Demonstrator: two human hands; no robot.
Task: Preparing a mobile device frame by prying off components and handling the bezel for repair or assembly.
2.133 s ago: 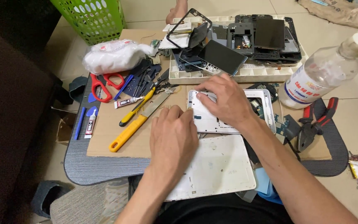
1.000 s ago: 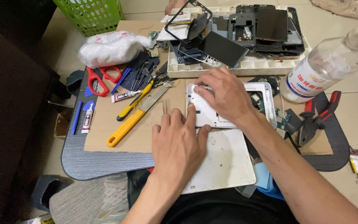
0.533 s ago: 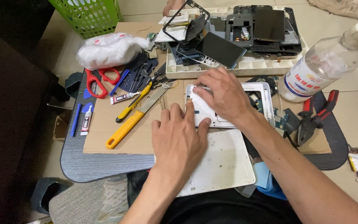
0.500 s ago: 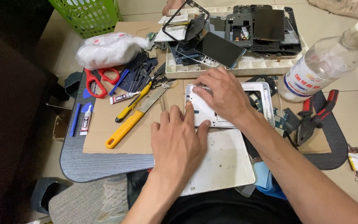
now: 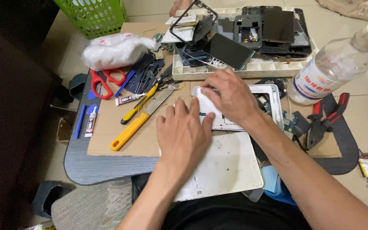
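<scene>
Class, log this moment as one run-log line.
left hand: flat on white tablet frame | right hand: pressing same frame | nearby: yellow-handled knife, white back cover

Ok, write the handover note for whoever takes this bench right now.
Left hand: flat, palm down, on the near left edge of the white tablet frame, gripping nothing.
Right hand: spread over the frame's middle, pressing down, holding no tool.
The frame lies face down on the cardboard sheet, and a detached white back cover lies just below it.
Yellow-handled knife, red scissors and glue tube are to the left; red pliers and clear bottle to the right.
Done: the cover is off.
Left: I cannot tell, since the hands hide the frame's middle.
</scene>
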